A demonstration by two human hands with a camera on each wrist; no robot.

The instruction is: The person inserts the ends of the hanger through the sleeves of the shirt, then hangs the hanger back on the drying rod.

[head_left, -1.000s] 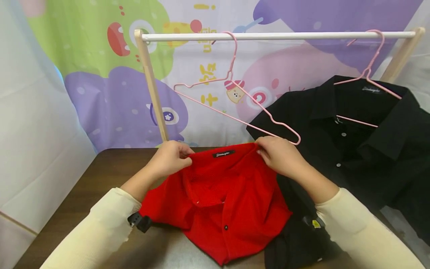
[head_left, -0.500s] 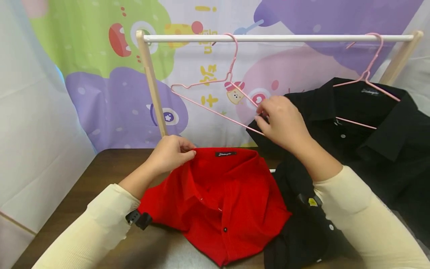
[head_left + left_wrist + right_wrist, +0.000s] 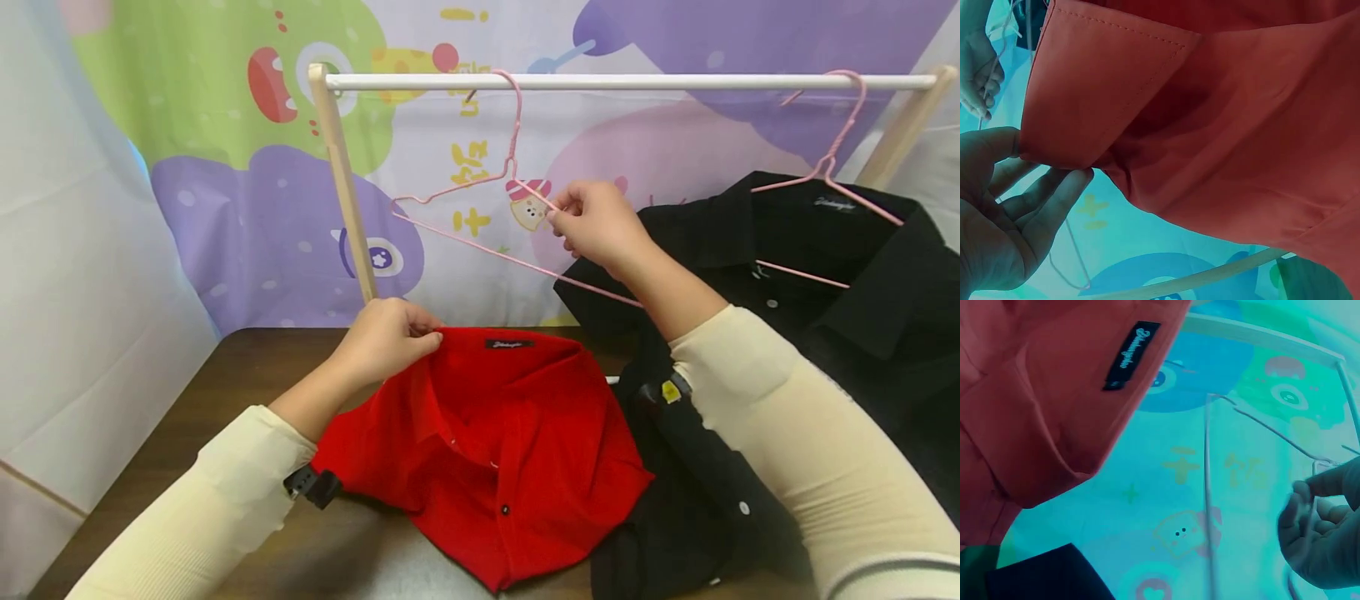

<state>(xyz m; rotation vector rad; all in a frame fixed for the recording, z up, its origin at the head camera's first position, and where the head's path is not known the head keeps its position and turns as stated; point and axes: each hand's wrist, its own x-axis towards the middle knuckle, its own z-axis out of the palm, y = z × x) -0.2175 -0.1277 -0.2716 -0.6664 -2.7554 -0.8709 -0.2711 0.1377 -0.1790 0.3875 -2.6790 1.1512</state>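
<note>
A red shirt with a dark neck label hangs collar-up over the table, its lower part resting there. My left hand pinches the left end of its collar; the left wrist view shows thumb and fingers on the collar edge. Above and to the right, my right hand grips the right shoulder arm of a pink wire hanger, whose hook sits over the white rail. In the right wrist view the fingers curl round the hanger's wire, close to its neck.
A wooden-framed rack with a white rail stands at the back of the brown table. On the right, a black shirt hangs from another pink hanger. A printed cartoon curtain is behind.
My right hand has let go of the red collar's right end and moved up to the hanger, which it now grips. My left hand stays on the collar.
</note>
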